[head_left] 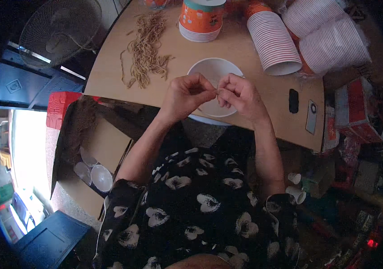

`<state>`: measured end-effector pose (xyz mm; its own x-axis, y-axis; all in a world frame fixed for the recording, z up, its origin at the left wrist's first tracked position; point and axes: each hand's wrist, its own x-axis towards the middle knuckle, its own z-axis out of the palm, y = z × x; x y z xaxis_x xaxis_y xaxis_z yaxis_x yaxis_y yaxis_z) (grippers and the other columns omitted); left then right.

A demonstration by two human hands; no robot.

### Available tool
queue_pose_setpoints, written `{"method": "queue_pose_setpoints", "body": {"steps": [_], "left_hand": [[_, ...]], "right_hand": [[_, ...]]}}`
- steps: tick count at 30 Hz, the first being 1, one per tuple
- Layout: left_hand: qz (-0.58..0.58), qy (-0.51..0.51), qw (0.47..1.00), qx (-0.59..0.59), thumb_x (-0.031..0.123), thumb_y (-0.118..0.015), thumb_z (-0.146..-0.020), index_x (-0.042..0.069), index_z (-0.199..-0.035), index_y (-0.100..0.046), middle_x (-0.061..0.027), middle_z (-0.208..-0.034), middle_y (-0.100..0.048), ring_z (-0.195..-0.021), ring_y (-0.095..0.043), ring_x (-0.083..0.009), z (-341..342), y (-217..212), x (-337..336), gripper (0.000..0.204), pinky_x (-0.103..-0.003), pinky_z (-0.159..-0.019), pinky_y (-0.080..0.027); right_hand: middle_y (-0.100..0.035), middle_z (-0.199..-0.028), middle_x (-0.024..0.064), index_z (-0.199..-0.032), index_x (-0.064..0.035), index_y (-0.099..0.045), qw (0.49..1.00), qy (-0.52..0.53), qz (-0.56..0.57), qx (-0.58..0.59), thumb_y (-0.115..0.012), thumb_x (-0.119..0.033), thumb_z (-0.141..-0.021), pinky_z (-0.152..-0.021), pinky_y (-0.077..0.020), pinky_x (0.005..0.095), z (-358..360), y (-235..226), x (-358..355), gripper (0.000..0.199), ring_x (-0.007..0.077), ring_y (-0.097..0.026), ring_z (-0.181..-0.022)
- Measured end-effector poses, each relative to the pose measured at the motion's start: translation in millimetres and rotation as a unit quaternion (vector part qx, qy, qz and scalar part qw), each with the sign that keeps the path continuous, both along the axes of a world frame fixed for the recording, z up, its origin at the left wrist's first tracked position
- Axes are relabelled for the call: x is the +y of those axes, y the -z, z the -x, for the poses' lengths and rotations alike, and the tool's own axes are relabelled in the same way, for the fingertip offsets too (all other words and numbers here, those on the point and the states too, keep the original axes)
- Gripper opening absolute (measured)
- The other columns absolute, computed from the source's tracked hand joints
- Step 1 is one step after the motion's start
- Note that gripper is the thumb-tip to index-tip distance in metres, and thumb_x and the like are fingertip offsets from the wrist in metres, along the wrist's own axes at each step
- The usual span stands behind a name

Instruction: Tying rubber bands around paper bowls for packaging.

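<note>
My left hand and my right hand meet fingertip to fingertip in front of me. Both are closed in a pinch, and whatever lies between the fingers is too small to make out. Just below them a white round tub stands at the table's near edge, partly covered by the hands. On the table to the left lies a loose, tangled heap of tan cords, apart from my hands.
An orange stack of paper tubs stands at the back of the wooden table. White nested tubs and wrapped stacks fill the back right. A black object lies right; an open carton stands left.
</note>
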<state>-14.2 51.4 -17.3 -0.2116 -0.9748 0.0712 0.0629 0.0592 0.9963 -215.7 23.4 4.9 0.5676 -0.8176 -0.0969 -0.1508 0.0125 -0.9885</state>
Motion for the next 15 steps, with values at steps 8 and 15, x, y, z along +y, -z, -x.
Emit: {"method": "queue_pose_setpoints", "body": {"steps": [8, 15], "left_hand": [[-0.008, 0.008, 0.995, 0.096, -0.001, -0.072, -0.085, 0.000, -0.088, -0.063, -0.0045, -0.086, -0.069, -0.081, -0.065, -0.0100, 2.3, 5.5, -0.8, 0.009, -0.025, -0.075, -0.055], [-0.036, -0.002, 0.996, 0.079, -0.001, -0.073, -0.085, 0.000, -0.087, -0.063, -0.0046, -0.086, -0.068, -0.081, -0.065, -0.0100, -0.3, 2.7, -2.2, 0.010, -0.025, -0.076, -0.055]], "right_hand": [[-0.065, -0.077, 0.0043, -0.102, -0.0007, -0.056, 0.998, 0.044, -0.017, -0.038, -0.054, -0.011, -0.098, -0.055, -0.0471, 0.0218, 1.3, 8.9, -0.2, 0.011, 0.0067, -0.058, -0.063], [-0.062, -0.077, 0.0039, -0.112, -0.0001, -0.058, 0.997, 0.069, -0.011, -0.040, -0.056, -0.016, -0.098, -0.057, -0.0444, 0.0205, 6.7, 3.5, -0.5, 0.021, 0.0063, -0.055, -0.065]]}}
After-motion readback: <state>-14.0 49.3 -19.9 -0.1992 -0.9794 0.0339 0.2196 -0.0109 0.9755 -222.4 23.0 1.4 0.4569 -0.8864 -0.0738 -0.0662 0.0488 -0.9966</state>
